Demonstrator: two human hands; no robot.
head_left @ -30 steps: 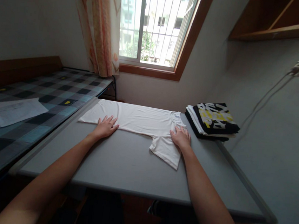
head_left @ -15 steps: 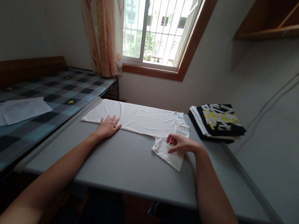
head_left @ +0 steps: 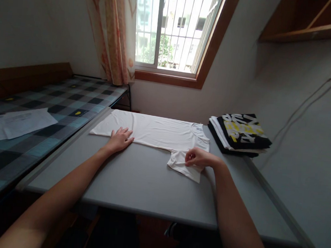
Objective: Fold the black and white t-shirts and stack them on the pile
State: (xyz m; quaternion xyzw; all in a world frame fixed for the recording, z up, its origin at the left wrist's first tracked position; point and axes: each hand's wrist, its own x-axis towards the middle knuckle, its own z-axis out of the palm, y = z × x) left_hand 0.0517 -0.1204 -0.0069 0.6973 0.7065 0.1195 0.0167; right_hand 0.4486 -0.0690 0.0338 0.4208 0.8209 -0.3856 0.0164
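A white T-shirt (head_left: pixel 156 130) lies folded lengthwise across the grey table, its neckline toward the right and its hem toward the left. One sleeve sticks out toward me at the right end. My left hand (head_left: pixel 120 139) rests flat with fingers spread on the near edge of the shirt, close to the hem. At the sleeve, my right hand (head_left: pixel 199 158) has its thumb and fingers pinched together on the white cloth, and the fabric is bunched under it.
A stack of folded clothes (head_left: pixel 239 133), black and white with a yellow print on top, sits at the table's right rear. The table (head_left: pixel 141 188) borders a bed (head_left: pixel 53 105) with a checked cover and papers (head_left: pixel 19 123). A window (head_left: pixel 177 27) is behind.
My right hand's thumb and fingers have closed together on the sleeve. The sleeve's near corner has drawn up a little, away from me. My left hand stays in place.
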